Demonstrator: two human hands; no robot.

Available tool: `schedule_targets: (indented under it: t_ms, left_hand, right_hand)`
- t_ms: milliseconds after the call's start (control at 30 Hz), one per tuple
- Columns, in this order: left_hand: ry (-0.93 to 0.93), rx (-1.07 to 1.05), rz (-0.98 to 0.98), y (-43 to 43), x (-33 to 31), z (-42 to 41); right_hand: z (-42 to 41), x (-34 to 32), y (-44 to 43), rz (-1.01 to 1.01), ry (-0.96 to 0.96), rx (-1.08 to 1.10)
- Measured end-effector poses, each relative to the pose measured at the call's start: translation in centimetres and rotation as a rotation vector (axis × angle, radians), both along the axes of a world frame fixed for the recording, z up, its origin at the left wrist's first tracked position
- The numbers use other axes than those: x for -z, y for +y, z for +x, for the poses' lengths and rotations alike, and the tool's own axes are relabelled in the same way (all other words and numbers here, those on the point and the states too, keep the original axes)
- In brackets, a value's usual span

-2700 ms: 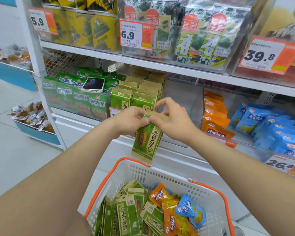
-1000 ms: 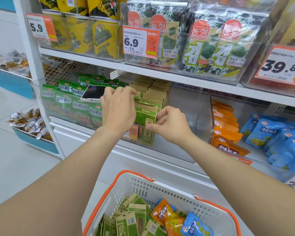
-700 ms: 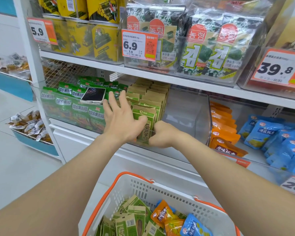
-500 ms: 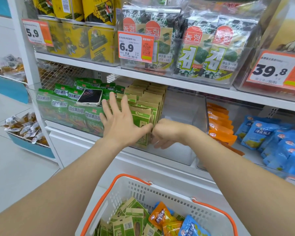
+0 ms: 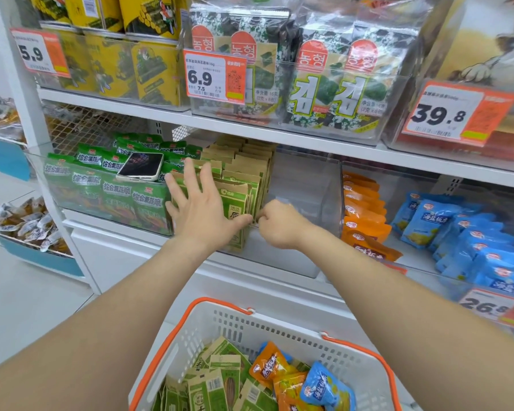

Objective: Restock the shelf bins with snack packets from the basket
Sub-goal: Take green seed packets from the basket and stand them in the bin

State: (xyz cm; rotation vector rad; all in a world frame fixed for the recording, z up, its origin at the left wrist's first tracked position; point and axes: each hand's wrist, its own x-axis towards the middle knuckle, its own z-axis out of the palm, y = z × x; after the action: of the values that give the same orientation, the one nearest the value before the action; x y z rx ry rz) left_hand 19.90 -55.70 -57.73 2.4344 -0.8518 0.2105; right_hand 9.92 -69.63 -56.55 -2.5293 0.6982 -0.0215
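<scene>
At the far left a low blue bin (image 5: 39,256) holds wrapped sweets near the floor. On the middle shelf the left clear bin holds green packs (image 5: 116,197), and a phone (image 5: 140,166) lies flat on top of them. Just right of these stands the row of seed packets (image 5: 241,185), upright, long axis vertical, filed front to back in the clear bin (image 5: 309,185).

The left hand (image 5: 202,215) is spread flat, fingers straight, pressing the front packet (image 5: 236,216) back against the row. The right hand (image 5: 279,225) is curled at that packet's right edge — whether it pinches the edge or merely nudges it I cannot tell. Both hands are at the packet, so seating it looks nearly done.

The right half of this bin is bare, so there is room beside the row. Further right are orange packs (image 5: 365,221), then blue packs (image 5: 457,232).

The next stock lies near and below — in the basket (image 5: 238,324), under both forearms, where more green packets (image 5: 211,384) lie jumbled and tilted with orange and blue ones. Neither hand is clearly nearer; either must draw back and down.
</scene>
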Motion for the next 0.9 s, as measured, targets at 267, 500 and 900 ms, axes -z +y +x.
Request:
schedule_targets:
  t_ms: [267,500,900]
  left_hand:
    - [-0.390,0.292,-0.207,1.1,-0.7,-4.8]
    - [-0.125,0.555,0.475,1.4,1.8,-9.7]
    - [-0.135,0.869,1.244,-1.0,13.9,-18.3]
  right_hand:
    - [-7.7,-3.1,3.7,-0.574,-0.115,-0.067]
    - [-14.2,-1.3,5.2,-0.462,0.409,-0.277]
    - [-19.3,8.3,3.5,-0.182,0.634,-0.182]
